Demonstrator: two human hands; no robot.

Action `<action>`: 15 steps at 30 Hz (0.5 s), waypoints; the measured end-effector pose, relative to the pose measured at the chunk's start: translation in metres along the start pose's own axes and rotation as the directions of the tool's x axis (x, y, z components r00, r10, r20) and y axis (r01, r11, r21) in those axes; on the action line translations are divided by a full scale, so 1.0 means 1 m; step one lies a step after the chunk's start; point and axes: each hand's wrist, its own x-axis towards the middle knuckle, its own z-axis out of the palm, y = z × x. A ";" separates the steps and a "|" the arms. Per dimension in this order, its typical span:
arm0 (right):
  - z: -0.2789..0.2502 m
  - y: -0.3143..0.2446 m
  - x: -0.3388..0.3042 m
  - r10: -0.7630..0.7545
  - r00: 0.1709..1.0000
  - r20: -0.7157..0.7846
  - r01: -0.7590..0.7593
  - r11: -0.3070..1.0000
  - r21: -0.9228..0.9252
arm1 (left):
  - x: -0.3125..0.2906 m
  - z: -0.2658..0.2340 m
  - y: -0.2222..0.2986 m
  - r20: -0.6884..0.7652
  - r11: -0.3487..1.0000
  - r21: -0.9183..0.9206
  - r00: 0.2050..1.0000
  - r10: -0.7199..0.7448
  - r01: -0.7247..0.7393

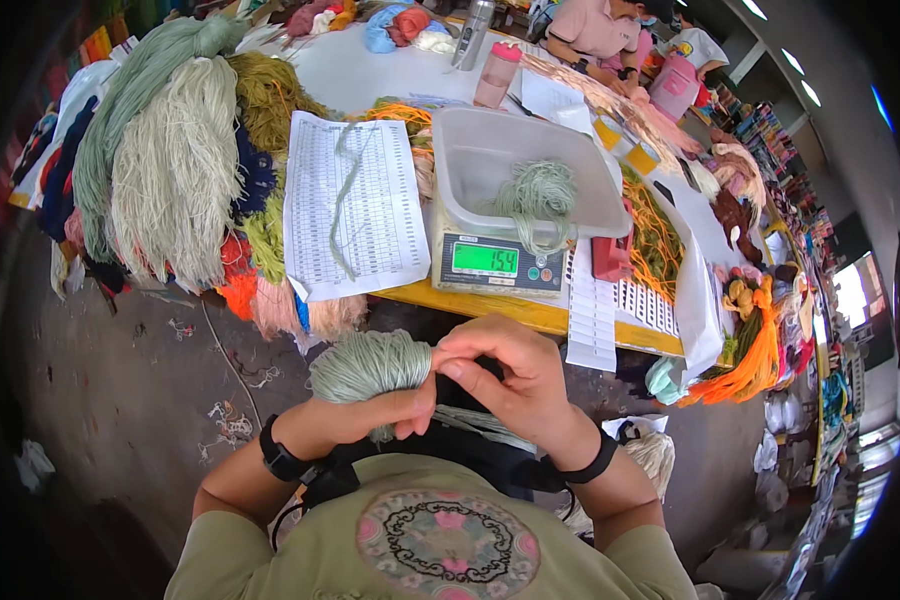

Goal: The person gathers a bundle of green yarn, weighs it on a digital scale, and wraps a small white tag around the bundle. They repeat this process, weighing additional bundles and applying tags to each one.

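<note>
My left hand (390, 410) is closed around a thick bundle of pale green yarn (370, 366), which looks wound about its fingers. Beside it, my right hand (510, 380) is pinched at the left fingertips; what lies in that pinch is too small to make out. Loose green strands (480, 424) run below the right hand, across my lap. Ahead on the table, a digital scale (495, 264) with a lit green display carries a translucent plastic tub (470, 165). A tangle of the same green yarn (538, 195) lies in the tub and hangs over its front rim.
A printed sheet (310, 200) with a green strand across it lies left of the scale. Large yarn hanks (175, 165) drape over the table's left side. Right of the scale are a red block (612, 255) and orange yarn (652, 270). A pink-lidded bottle (498, 75) and people stand farther back.
</note>
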 end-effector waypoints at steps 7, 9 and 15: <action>-0.008 -0.004 -0.003 -0.056 0.997 0.061 0.058 0.998 -0.021 | 0.000 0.008 0.011 0.046 0.976 0.157 0.986 -0.158 0.149; -0.010 -0.005 -0.003 -0.052 0.997 0.048 0.054 0.998 -0.031 | 0.004 0.009 0.014 0.132 0.874 0.484 0.984 -0.120 0.042; -0.016 -0.004 -0.009 -0.001 0.982 0.188 0.002 1.000 -0.009 | 0.000 0.011 0.019 0.095 0.802 0.597 0.994 -0.052 -0.015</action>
